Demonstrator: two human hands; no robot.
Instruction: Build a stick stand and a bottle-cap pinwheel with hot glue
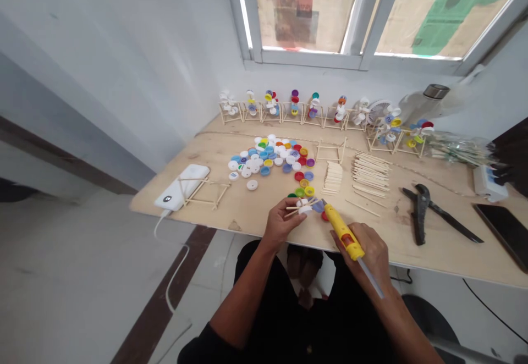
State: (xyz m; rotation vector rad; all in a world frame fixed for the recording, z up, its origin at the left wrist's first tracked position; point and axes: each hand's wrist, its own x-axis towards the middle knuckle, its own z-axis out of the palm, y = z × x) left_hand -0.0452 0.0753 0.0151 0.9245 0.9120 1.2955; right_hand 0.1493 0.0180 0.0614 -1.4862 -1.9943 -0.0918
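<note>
Near the table's front edge, my left hand (281, 224) pinches a small assembly of wooden sticks and bottle caps (304, 208), with white caps and a bluish one on it. My right hand (367, 246) is wrapped round a yellow glue gun (341, 229), a clear glue stick poking out of its rear. The gun's nozzle touches or nearly touches the bluish cap; exact contact is too small to tell. A red cap (324, 216) lies beneath the gun's front. Just beyond both hands are loose coloured caps (268, 155).
Stick frames with caps (295, 108) line the wall. Stick piles (371, 174), a black cutter (421, 210) and a phone (505, 229) lie right. A white power bank (181, 188) and an unfilled stick frame (204, 202) sit left.
</note>
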